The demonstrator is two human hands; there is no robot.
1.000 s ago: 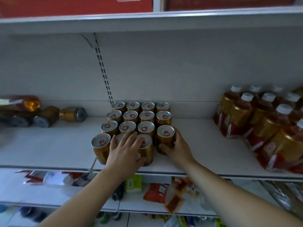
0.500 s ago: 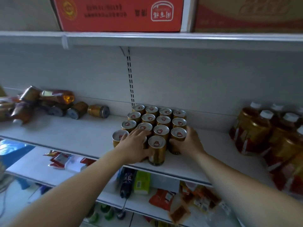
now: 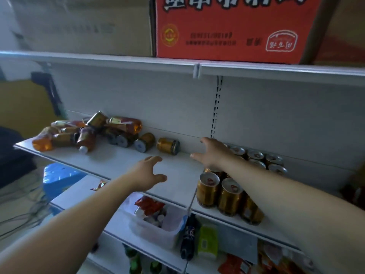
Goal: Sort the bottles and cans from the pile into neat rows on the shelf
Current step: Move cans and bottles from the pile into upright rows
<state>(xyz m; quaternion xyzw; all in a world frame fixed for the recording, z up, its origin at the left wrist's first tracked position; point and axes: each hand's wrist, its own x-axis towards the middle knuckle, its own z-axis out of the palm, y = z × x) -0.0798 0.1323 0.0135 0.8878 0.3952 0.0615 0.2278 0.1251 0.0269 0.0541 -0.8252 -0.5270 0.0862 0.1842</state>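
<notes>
From the head view we judge the job partway done: cans (image 3: 227,190) stand in rows on the right of the shelf (image 3: 122,165), the pile (image 3: 88,133) lies unsorted far left, and our left hand (image 3: 146,175) and right hand (image 3: 213,153) reach toward it, each grip wide and empty.

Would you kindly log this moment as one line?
left hand open, empty | right hand open, empty | pile unsorted | can rows standing
</notes>
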